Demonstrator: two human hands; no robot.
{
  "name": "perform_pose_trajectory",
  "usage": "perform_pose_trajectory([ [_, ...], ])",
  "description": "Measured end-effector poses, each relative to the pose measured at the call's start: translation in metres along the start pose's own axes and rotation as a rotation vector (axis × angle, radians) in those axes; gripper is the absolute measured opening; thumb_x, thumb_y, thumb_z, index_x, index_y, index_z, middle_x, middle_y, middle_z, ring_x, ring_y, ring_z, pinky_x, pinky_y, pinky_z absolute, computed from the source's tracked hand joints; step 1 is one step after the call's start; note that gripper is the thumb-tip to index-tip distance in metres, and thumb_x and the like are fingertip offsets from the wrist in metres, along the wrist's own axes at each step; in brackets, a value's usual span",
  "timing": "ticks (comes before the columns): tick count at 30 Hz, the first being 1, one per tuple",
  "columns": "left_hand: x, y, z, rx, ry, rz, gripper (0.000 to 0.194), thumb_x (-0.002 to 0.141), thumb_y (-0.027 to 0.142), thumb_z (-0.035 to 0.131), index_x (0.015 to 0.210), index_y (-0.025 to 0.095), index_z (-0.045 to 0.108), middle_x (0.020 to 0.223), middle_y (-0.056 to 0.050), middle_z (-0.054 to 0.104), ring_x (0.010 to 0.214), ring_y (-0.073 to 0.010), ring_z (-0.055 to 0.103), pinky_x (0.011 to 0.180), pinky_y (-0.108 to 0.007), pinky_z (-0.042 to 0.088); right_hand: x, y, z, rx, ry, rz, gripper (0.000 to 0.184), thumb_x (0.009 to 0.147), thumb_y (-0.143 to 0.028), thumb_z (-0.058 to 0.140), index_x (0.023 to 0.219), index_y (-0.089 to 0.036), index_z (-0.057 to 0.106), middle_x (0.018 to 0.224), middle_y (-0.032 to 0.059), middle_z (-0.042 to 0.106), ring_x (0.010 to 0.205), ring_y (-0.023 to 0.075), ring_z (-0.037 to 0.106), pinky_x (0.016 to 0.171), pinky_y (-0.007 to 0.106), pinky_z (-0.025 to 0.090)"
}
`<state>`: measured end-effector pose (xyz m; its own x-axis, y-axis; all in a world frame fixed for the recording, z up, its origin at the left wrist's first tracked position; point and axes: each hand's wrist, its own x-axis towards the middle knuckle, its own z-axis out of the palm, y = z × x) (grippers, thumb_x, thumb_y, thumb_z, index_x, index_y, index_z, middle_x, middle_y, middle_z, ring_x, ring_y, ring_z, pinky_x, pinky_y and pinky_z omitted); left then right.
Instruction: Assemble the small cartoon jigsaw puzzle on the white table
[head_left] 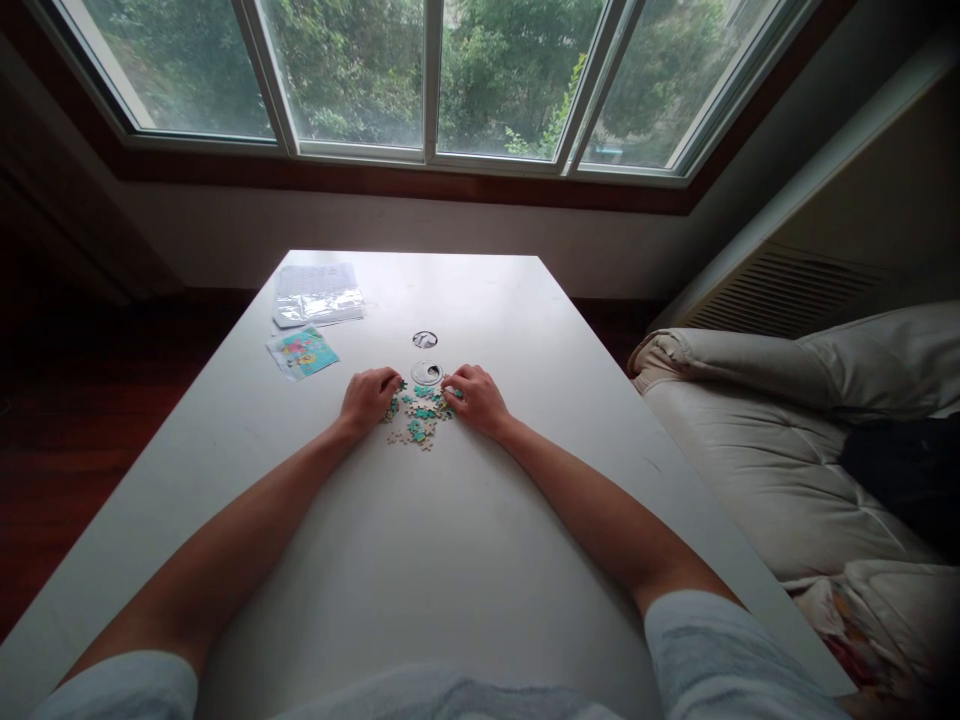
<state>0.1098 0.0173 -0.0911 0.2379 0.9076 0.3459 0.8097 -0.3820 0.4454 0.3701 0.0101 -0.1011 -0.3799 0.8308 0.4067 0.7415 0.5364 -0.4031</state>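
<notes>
A loose pile of small jigsaw puzzle pieces (421,412), some teal and some bare tan, lies on the white table (420,560). My left hand (367,398) rests at the pile's left edge, its fingers curled together, with a dark green piece right at the fingertips. On the opposite side my right hand (478,400) is closed too, thumb and fingers pinched down over the pieces. What either hand grips is too small to tell. Just beyond the pile is a round disc with a grey-white pattern (427,373); my right fingertips are close to it.
Farther back lies a smaller dark-and-white round disc (424,340). At the table's left are a colourful picture card (304,352) and a clear plastic bag (316,293). A cream padded sofa (765,470) stands along the right side, and a window (427,90) is ahead.
</notes>
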Motion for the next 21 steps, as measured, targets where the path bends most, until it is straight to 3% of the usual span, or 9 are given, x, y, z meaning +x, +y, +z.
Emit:
perform_pose_trajectory([
  [9, -0.001, 0.0, -0.001, 0.009, 0.015, 0.033, 0.025, 0.097, 0.031, 0.05, 0.096, 0.024, 0.074, 0.091, -0.004, 0.073, 0.088, -0.022, 0.063, 0.083, -0.036, 0.044, 0.002, 0.002, 0.001, 0.034, -0.023, 0.03, 0.008, 0.089, -0.025, 0.07, 0.096, -0.026, 0.074, 0.103, 0.0056, 0.065, 0.1, 0.0243, 0.054, 0.091, 0.038, 0.042],
  [15, -0.007, -0.008, -0.009, -0.014, -0.022, 0.081, 0.024, 0.096, 0.032, 0.051, 0.097, 0.024, 0.074, 0.096, -0.005, 0.069, 0.093, -0.0225, 0.061, 0.082, -0.035, 0.046, 0.001, 0.006, 0.001, 0.088, 0.093, 0.057, 0.01, 0.095, -0.024, 0.061, 0.092, -0.023, 0.071, 0.099, 0.0054, 0.067, 0.098, 0.0228, 0.056, 0.091, 0.037, 0.043],
  [21, -0.009, -0.013, -0.014, 0.043, -0.044, 0.111, 0.025, 0.096, 0.034, 0.052, 0.103, 0.026, 0.074, 0.101, -0.007, 0.066, 0.098, -0.0247, 0.059, 0.088, -0.039, 0.048, 0.003, 0.022, -0.006, 0.04, 0.16, 0.235, 0.009, 0.09, -0.023, 0.063, 0.084, -0.021, 0.07, 0.095, 0.0065, 0.066, 0.095, 0.0235, 0.056, 0.092, 0.037, 0.043],
])
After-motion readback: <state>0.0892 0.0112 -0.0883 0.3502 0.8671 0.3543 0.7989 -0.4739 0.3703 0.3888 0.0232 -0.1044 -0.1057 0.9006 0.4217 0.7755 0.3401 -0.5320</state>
